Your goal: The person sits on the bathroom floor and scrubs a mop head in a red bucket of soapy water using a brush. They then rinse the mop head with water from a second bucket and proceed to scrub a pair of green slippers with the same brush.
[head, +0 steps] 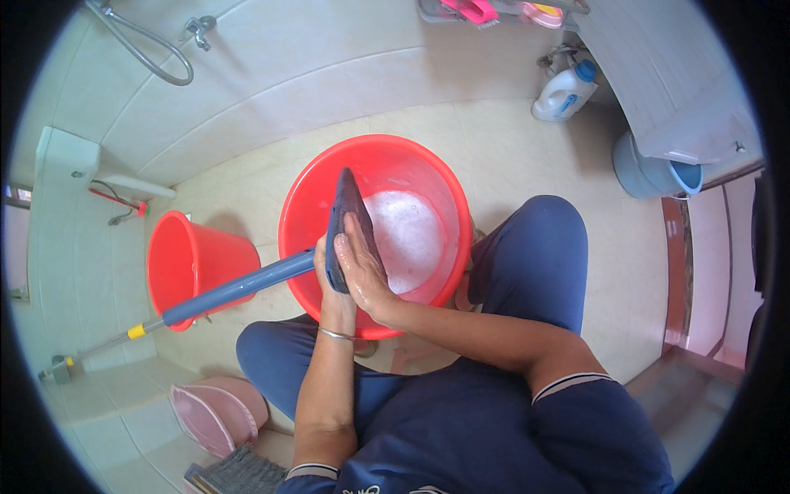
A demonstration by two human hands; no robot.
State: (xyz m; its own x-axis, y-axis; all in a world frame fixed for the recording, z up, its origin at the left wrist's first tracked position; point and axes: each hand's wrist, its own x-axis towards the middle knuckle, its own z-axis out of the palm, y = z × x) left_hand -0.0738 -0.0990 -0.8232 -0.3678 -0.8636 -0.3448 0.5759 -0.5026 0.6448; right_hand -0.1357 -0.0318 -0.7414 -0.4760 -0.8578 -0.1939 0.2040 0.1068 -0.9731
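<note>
Over a large red plastic basin [447, 179] with white foamy water [407, 238] in it, a flat mop head [344, 204] with a dark pad is tilted on edge. My left hand [322, 272] grips the mop head from behind, on its handle side, its fingers partly hidden. Against the dark pad lies my right hand [363, 265], wet and rather flat, with the fingers pointing up along it. The blue and grey mop pole [241, 290] runs down to the left, across a smaller red bucket.
The smaller red bucket [228, 247] lies at the left, above pink tubs [216, 407] and a grey cloth [241, 475]. A white bottle with a blue cap [558, 96] stands near the wall. A blue bucket [642, 167] is at the right, beside a cabinet.
</note>
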